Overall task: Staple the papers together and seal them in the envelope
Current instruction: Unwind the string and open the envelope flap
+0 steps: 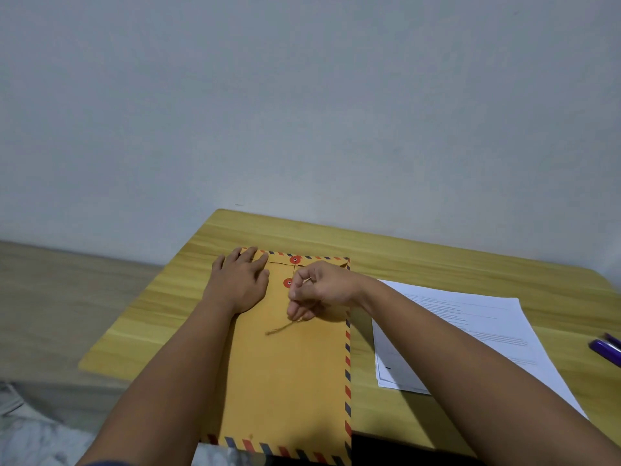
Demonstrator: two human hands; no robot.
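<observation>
Large kraft-yellow paper envelope with red-and-blue striped airmail border (285, 375) lies flat on the light wood-grain worktop (437, 260), long axis running away from the person, near end overhanging the worktop's front edge. Flap sits at the far end with two red round string-tie washers (288, 282), one on the flap, one just below it.

Left hand (240, 280) is spread flat, palm down on the far left corner, gripping nothing, just pinning the envelope. Right hand (316, 289) is curled, fingertips pinching the thin brown twine (280, 328); loose end trails across the envelope face. Can't tell whether the twine is being wound or unwound.

White printed paper sheets (470, 334) lie flat on the worktop just right of the envelope, apart from it, so likely not yet inside. Purple stapler-like object (605, 349) at the right edge, partly cut off.

Handling judgement: envelope is light, thin, semi-stiff, slides easily on smooth wood, so keep one palm down. Twine is limp and fine, pinch near the washer for control. Sheets are floppy; square the edges and grip by a corner.
</observation>
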